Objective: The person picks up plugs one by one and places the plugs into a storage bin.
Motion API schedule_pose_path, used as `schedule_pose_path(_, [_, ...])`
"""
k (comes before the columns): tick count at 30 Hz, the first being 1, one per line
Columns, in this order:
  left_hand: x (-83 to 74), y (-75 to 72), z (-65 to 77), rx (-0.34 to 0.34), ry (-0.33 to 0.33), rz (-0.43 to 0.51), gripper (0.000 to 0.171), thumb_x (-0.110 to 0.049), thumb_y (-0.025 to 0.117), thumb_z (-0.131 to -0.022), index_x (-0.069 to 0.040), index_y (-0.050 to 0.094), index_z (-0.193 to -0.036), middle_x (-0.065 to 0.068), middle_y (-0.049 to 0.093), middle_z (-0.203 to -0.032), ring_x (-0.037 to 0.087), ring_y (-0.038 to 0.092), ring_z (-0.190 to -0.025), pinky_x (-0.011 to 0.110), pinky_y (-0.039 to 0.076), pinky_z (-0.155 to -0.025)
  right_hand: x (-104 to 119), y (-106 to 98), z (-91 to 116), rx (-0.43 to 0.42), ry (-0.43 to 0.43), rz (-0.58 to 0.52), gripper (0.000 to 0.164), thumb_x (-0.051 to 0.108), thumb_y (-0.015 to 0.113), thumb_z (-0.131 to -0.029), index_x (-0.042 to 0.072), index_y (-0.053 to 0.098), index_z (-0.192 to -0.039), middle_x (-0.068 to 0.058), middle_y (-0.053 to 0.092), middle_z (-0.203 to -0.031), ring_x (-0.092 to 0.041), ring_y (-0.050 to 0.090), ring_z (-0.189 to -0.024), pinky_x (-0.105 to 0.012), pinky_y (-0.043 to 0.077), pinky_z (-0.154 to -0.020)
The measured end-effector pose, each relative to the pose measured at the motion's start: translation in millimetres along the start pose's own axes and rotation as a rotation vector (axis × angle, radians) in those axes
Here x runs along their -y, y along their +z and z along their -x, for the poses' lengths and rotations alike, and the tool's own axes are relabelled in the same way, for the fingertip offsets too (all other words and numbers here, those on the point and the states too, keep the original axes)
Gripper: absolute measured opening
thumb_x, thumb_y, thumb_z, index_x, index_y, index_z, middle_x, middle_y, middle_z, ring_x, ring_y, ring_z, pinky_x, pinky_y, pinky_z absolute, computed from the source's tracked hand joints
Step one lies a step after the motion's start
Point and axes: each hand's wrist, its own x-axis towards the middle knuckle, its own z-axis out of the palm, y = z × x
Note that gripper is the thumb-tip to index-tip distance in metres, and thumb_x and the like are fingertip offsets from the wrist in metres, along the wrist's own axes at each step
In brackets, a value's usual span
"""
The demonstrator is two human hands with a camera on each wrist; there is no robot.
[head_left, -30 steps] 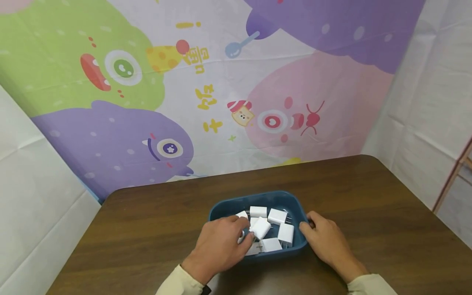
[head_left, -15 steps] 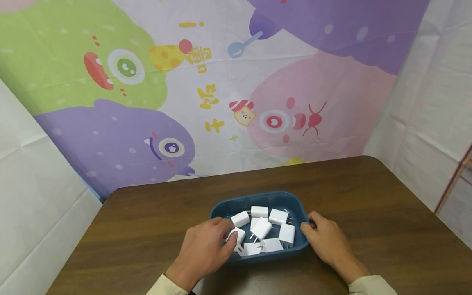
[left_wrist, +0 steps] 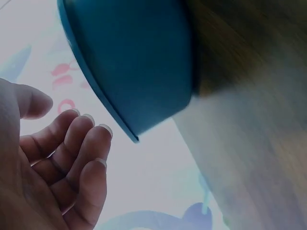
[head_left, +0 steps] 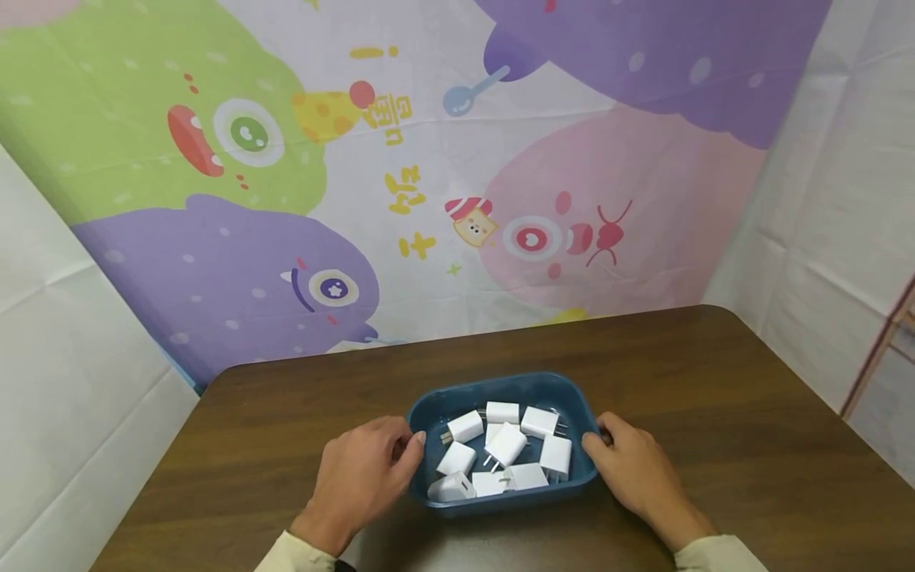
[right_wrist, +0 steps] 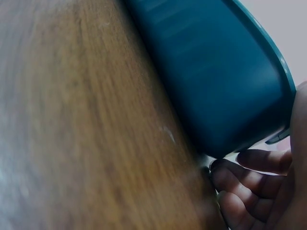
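A dark blue plastic basin (head_left: 493, 388) stands on the table, holding several white charger plugs (head_left: 506, 445) with metal prongs. At its left end is my left hand (head_left: 357, 477), thumb near the rim. The left wrist view shows those loosely bent fingers (left_wrist: 93, 143) just apart from the basin wall (left_wrist: 134, 52), with nothing in them. My right hand (head_left: 638, 465) grips the opposite end, thumb over the rim. In the right wrist view the bent fingers (right_wrist: 249, 184) lie under the rim, beside the basin's lower corner.
The brown wooden table (head_left: 300, 405) has rounded far corners. Behind it hangs a cloth (head_left: 422, 294) printed with cartoon monsters. Pale sheets (head_left: 64, 381) close off the left and right sides. A pinkish metal frame (head_left: 882, 349) stands at the far right.
My left hand has let go of a white charger plug in the basin's left part and moved left to just outside its rim. My right hand has stayed on the rim.
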Motion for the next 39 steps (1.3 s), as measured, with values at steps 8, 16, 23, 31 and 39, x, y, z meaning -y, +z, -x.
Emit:
schedule_pose_path(8, [18.6, 7.3, 0.5, 0.042, -0.108, 0.051, 0.027, -0.035, 0.069, -0.092, -0.029, 0.058, -0.069, -0.016, 0.043, -0.059, 0.005, 0.043, -0.053, 0.030, 0.035, -0.048, 0, 0, 0, -0.008, 0.003, -0.001, 0.016, 0.028, 0.059, -0.094, 0.014, 0.066, -0.098, 0.003, 0.058, -0.077, -0.016, 0.052, -0.071, -0.034, 0.038, -0.063])
schedule_pose_path(16, [36.1, 10.5, -0.9, 0.093, -0.185, 0.036, 0.032, -0.042, 0.061, -0.097, -0.025, 0.058, -0.070, -0.011, 0.046, -0.060, 0.009, 0.045, -0.055, 0.032, 0.036, -0.050, 2, 2, -3, -0.012, -0.011, -0.009, 0.016, 0.030, 0.059, -0.095, 0.015, 0.066, -0.098, 0.003, 0.058, -0.077, -0.016, 0.052, -0.071, -0.034, 0.038, -0.062])
schedule_pose_path(23, [45.5, 14.4, 0.5, 0.156, -0.237, 0.015, 0.037, -0.048, 0.056, -0.099, -0.023, 0.057, -0.072, -0.008, 0.048, -0.062, 0.012, 0.047, -0.057, 0.034, 0.037, -0.052, 3, 4, -4, 0.002, -0.016, -0.050, 0.018, 0.030, 0.061, -0.095, 0.014, 0.067, -0.100, 0.004, 0.062, -0.079, -0.014, 0.054, -0.072, -0.034, 0.040, -0.064])
schedule_pose_path(31, [47.5, 25.1, -1.9, 0.197, -0.251, 0.028, 0.041, -0.054, 0.051, -0.100, -0.023, 0.058, -0.074, -0.008, 0.049, -0.063, 0.012, 0.048, -0.059, 0.034, 0.037, -0.054, 0, -1, -7, 0.007, -0.029, -0.109, 0.022, 0.028, 0.066, -0.094, 0.009, 0.069, -0.105, 0.002, 0.068, -0.087, -0.013, 0.061, -0.079, -0.036, 0.047, -0.072])
schedule_pose_path(39, [51.2, 36.4, -12.9, 0.202, -0.234, 0.049, 0.049, -0.060, 0.042, -0.101, -0.023, 0.054, -0.071, -0.006, 0.048, -0.063, 0.013, 0.049, -0.061, 0.035, 0.037, -0.054, -15, -14, -9, 0.016, -0.037, -0.092, 0.042, 0.050, 0.050, -0.102, 0.013, 0.069, -0.106, 0.000, 0.066, -0.091, -0.017, 0.059, -0.082, -0.038, 0.045, -0.075])
